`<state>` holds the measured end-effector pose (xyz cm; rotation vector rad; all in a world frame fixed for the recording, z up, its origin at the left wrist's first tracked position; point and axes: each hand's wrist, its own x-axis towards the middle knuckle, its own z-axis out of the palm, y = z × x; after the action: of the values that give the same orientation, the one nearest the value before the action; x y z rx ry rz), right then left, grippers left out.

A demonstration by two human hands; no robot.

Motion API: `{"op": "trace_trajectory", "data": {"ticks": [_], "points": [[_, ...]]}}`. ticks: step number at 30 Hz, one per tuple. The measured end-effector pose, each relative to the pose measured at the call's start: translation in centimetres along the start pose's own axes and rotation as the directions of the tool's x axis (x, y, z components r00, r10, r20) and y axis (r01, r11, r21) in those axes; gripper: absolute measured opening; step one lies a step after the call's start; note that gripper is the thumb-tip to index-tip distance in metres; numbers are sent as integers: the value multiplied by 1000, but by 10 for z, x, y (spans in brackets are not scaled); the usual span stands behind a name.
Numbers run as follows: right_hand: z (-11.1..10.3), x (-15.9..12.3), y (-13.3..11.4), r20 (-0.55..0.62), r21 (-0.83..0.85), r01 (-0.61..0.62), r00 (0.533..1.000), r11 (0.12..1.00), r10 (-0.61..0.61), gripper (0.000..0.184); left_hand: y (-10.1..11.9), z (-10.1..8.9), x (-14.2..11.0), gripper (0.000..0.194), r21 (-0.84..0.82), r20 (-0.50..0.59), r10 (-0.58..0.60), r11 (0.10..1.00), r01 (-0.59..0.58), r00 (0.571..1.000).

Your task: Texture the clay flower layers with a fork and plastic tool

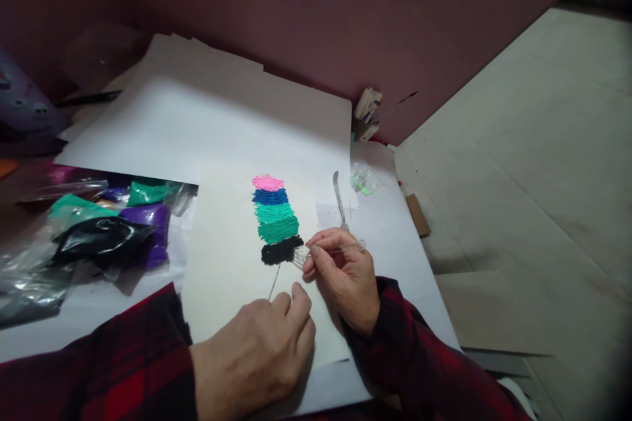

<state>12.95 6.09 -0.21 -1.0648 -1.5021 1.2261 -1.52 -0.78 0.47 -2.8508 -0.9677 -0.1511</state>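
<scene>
My right hand [348,273] is closed around a fork [299,255] that looks like clear plastic. Its tines touch the right end of a black clay-like strip [279,251]. Above that strip, green [279,229], light green [274,212], blue [270,197] and pink [268,182] textured bands form a column on a cream sheet [222,250]. My left hand [261,345] rests low on the sheet, fingers curled around a thin stick or needle [274,281]. The stick's tip reaches the lower edge of the black strip. The lower end is hidden in my fingers.
Plastic bags of coloured material [103,230] lie on the left. Large white sheets [222,105] cover the back, by the wall. A metal utensil [338,194] and a small clear bag [364,179] lie to the right. Pens and a brush [369,112] stand at the back right.
</scene>
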Motion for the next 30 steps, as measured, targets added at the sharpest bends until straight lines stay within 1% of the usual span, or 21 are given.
{"op": "trace_trajectory", "data": {"ticks": [14, 23, 30], "points": [[-2, 0, -1, -30, 5, 8, 1000, 1000, -7, 10, -1, -1, 0, 22, 9, -12, 3, 1000, -3, 1000], [-4, 1, -3, -41, 4, 3, 999, 1000, -3, 11, -1, -2, 1, 25, -21, -11, 17, 1000, -18, 1000], [-4, 2, -3, -54, 34, -8, 998, 999, 9, 11, -1, -5, 1, 25, -26, -8, 10, 1000, -10, 1000]]}}
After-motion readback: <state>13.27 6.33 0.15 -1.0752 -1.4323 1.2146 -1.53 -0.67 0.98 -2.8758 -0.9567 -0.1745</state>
